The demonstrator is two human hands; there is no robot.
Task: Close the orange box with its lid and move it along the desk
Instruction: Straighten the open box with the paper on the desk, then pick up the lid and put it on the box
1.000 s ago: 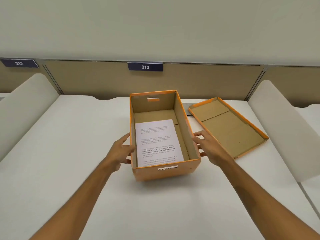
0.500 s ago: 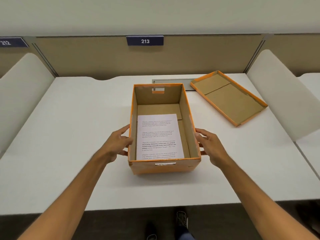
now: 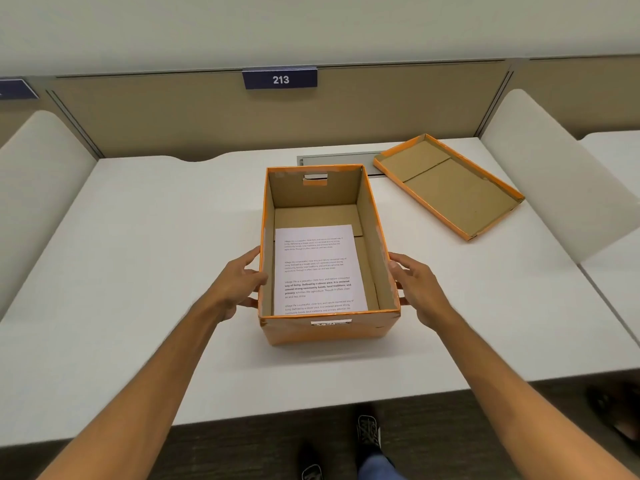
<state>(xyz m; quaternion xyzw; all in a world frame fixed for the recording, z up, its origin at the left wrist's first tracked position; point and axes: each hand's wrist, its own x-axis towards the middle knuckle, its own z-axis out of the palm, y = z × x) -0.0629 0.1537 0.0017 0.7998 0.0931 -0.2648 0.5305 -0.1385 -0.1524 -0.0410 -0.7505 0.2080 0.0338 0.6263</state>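
The orange box (image 3: pixel 329 332) stands open in the middle of the white desk (image 3: pixel 138 271), with a printed sheet of paper (image 3: pixel 317 268) lying flat on its floor. My left hand (image 3: pixel 239 284) lies against its left wall and my right hand (image 3: pixel 417 289) against its right wall, fingers spread, so the box is held between them. The orange lid (image 3: pixel 450 185) lies upside down at the back right of the desk, apart from the box and from both hands.
A grey cable hatch (image 3: pixel 337 159) is set into the desk just behind the box. Curved white dividers (image 3: pixel 554 188) stand on both sides, and a tan back panel carries a sign reading 213 (image 3: pixel 280 79). The desk's front edge is close, with shoes visible below it.
The box, held between both hands, has come toward me and away from the lid, uncovering the cable hatch. The view has tilted down, so the desk's front edge now shows.
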